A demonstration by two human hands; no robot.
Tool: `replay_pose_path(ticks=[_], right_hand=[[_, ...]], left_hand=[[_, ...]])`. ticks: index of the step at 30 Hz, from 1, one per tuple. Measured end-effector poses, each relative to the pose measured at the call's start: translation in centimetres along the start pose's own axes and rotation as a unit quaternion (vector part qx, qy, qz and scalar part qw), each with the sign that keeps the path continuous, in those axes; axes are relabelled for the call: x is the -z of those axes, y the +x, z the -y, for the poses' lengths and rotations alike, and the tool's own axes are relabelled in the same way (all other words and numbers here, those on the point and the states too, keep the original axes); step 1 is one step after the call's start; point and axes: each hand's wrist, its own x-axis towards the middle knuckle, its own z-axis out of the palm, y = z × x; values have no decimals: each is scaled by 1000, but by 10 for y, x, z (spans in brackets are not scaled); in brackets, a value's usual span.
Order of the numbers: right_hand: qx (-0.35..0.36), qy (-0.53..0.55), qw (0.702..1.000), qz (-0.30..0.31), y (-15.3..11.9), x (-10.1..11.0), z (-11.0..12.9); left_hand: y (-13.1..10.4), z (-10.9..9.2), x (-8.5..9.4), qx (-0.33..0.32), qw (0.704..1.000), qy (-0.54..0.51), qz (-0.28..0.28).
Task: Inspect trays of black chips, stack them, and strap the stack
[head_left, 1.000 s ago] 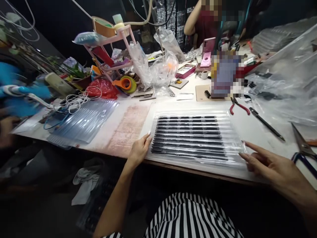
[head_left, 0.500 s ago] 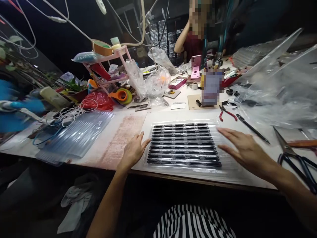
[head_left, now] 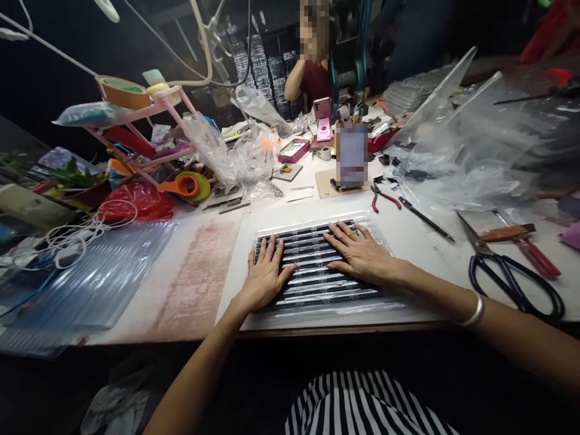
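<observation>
My left grip [head_left: 265,277] is spread wide, palm down, fingers apart and pointing away from me, flat on the left end of the black strips [head_left: 310,270] and the clear plastic tray [head_left: 317,311] around them. My right grip [head_left: 357,254] is spread too, lying over the right end, fingers aimed toward ten o'clock, thumb apart. Neither pinches anything.

The tray lies straight in front of me near the edge of the white surface [head_left: 408,244], its strips running crosswise in rows. Taking the tray as the centre of the dial, a reddish patch [head_left: 190,284] and a pile of ridged plastic sheets [head_left: 118,272] sit at nine, with a red bag [head_left: 140,202] and an orange tape holder [head_left: 185,186] at ten. A pink phone [head_left: 322,115] stands at twelve. Red-handled pliers [head_left: 385,198] lie between one and two, a black pen [head_left: 426,220] at two, and big scissors [head_left: 512,272] at three. Beyond the phone, at twelve, is a person in a maroon top [head_left: 315,81]; the room behind is dark.
</observation>
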Motion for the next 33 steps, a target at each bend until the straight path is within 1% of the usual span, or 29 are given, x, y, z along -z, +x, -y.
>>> replay_pose_path(ticks=[3, 4, 5, 6, 9, 10, 11, 12, 15, 16, 17, 19, 20, 21, 23, 26, 28, 30, 31, 33], right_hand=[[10, -17, 999, -35, -4, -11, -5], [13, -20, 999, -47, -6, -13, -5], [16, -21, 998, -58, -8, -15, -6], [20, -21, 997, -69, -9, -17, -6], [28, -25, 995, -88, -9, -18, -5], [30, -27, 995, -91, -8, -18, -4], [30, -30, 995, -94, -7, -17, -4], [30, -31, 994, -96, -7, -17, -3], [19, -39, 994, -105, -15, -17, -6], [5, -45, 993, -110, -22, -17, -8], [-10, -52, 992, -115, -30, -17, -11], [-33, -65, 990, -118, -52, -16, -15], [-36, -65, 991, -116, -65, -15, -16], [-30, -58, 992, -109, -79, -13, -16], [-15, -23, 996, -85, -109, -5, -12], [1, 49, 998, -33, -154, 13, -4], [4, 82, 997, 11, -178, 21, 0], [4, 84, 996, 41, -190, 22, 1], [1, 75, 996, 43, -191, 19, 0], [-1, 46, 999, 16, -186, 10, -2]], left_hand=[[-6, 8, 12, -42, 994, -51, 89], [-9, 9, 14, -48, 991, -63, 106], [-13, 9, 14, -42, 991, -67, 103], [-16, 7, 12, -26, 994, -63, 83], [-22, -1, 2, 44, 998, -30, -23], [-23, -3, -2, 60, 997, -25, -51], [-23, -3, -5, 69, 995, -28, -66], [-24, -1, -6, 70, 994, -39, -68], [-32, 13, -7, 44, 991, -115, -46], [-38, 19, -7, 33, 988, -148, -41], [-44, 25, -7, 32, 982, -180, -50], [-61, 35, -9, 25, 970, -227, -83], [-71, 39, -11, 15, 966, -238, -96], [-81, 43, -11, 8, 965, -244, -97], [-102, 49, -11, -19, 966, -245, -84], [-131, 54, -11, -87, 971, -217, -44], [-143, 57, -16, -116, 976, -176, -50], [-146, 58, -26, -121, 981, -120, -96], [-145, 58, -31, -120, 981, -91, -121], [-140, 58, -41, -120, 978, -47, -162]])
